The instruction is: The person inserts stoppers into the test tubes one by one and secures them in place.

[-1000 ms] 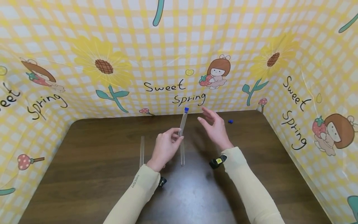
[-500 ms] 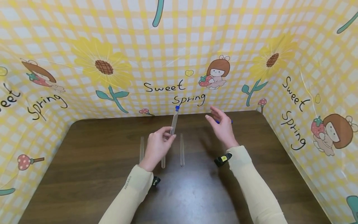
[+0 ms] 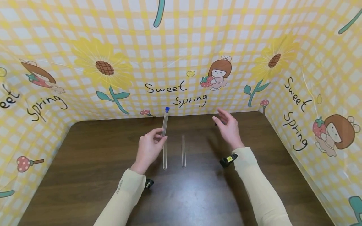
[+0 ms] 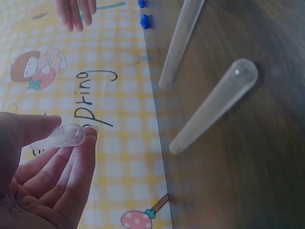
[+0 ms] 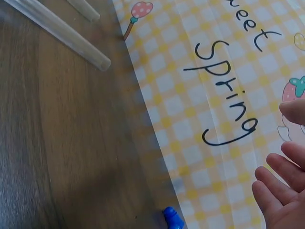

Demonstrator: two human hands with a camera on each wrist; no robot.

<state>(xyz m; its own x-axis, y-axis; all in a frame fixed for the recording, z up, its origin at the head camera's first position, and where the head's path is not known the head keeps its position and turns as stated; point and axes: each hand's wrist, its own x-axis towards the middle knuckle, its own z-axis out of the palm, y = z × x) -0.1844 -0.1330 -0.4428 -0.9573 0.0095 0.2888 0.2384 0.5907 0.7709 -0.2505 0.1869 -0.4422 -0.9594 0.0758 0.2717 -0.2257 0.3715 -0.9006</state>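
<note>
My left hand (image 3: pixel 149 147) pinches a clear glass test tube (image 3: pixel 165 123) between thumb and fingers. A blue stopper (image 3: pixel 167 109) caps its far end, and its rounded end (image 4: pixel 74 135) faces the left wrist camera. Beneath the held tube, and overlapping it in the head view, a second test tube (image 3: pixel 165 158) lies on the table. Another test tube (image 3: pixel 183 152) lies to the right of that one. My right hand (image 3: pixel 228 129) hovers over the back right of the table, fingers loosely extended and holding nothing; its fingers (image 5: pixel 281 176) show at the right wrist view's edge.
Two loose blue stoppers (image 4: pixel 145 21) sit near the table's back edge, mostly behind my right hand in the head view. The dark wooden table (image 3: pixel 198 194) is walled at the back and sides by a yellow checked cloth (image 3: pixel 175 40).
My left hand has carried the stoppered tube leftward, away from the right-hand tube, and now covers the leftmost tube seen earlier. My right hand has shifted right, in front of the loose stoppers.
</note>
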